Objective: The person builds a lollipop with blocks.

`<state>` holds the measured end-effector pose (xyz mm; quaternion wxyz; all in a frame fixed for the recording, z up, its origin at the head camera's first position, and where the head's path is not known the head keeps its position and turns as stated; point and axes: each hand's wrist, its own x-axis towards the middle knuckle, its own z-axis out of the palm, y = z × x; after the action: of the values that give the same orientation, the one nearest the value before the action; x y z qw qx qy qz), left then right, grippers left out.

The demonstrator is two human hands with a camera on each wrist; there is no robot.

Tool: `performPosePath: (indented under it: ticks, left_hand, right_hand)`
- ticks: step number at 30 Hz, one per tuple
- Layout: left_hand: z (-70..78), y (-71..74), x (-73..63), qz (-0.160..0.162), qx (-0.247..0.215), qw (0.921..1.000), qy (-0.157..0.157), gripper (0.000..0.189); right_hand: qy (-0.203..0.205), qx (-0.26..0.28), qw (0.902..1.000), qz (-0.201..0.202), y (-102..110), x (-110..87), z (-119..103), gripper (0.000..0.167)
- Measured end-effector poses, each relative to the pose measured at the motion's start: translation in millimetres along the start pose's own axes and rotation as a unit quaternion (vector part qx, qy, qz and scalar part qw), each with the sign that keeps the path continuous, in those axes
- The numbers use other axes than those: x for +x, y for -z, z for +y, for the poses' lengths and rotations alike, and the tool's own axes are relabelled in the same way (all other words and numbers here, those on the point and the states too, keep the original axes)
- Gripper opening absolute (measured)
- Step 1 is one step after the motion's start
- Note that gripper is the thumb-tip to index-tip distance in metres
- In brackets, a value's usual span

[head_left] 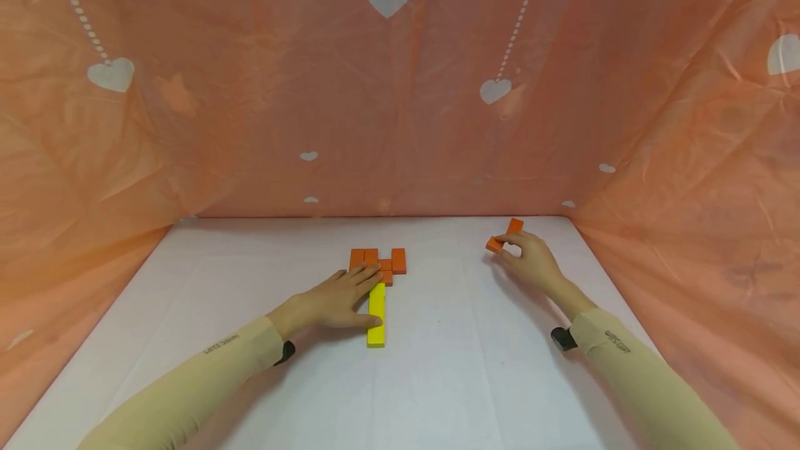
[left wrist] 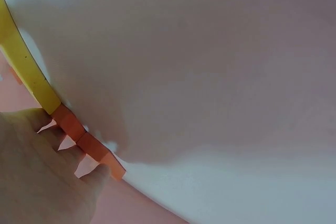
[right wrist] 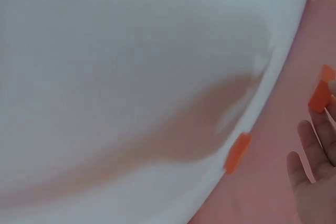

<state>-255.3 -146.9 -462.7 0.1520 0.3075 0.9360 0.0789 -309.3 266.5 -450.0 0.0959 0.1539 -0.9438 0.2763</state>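
My left hand [head_left: 340, 299] lies with its fingers stretched over a cluster of flat orange blocks [head_left: 357, 256], its thumb across a yellow strip of blocks [head_left: 376, 339]. In the left wrist view, the fingertips are right at the row of orange blocks [left wrist: 93, 147], which continues from the yellow strip [left wrist: 29, 69]. At the right, my right hand [head_left: 531, 260] pinches an orange block [head_left: 494, 245] between thumb and fingertips. That block [right wrist: 319, 96] also shows at the right wrist view's edge. Another orange block [head_left: 515, 225] lies just behind the right fingers.
A white-covered table [head_left: 431, 380] spreads under both hands. Pink-orange hanging fabric [head_left: 400, 123] with white hearts closes off its back and both sides. One orange block [head_left: 398, 261] stands at the right end of the cluster.
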Motion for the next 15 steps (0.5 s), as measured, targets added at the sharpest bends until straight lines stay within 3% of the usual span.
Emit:
performPosePath:
  ticks: [8, 15]
  left_hand:
    - [1.4, 2.6, -2.2, 0.001, -0.019, 0.9998, -0.005, 0.096]
    - [-1.4, 0.1, 0.2, 0.000, -0.006, 1.0000, -0.001, 0.097]
  right_hand:
    - [0.072, 0.026, 0.9970, 0.003, -17.7, 26.2, -31.6, 0.033]
    - [0.090, 0.032, 0.9947, -0.038, -36.7, 44.3, -57.3, 0.035]
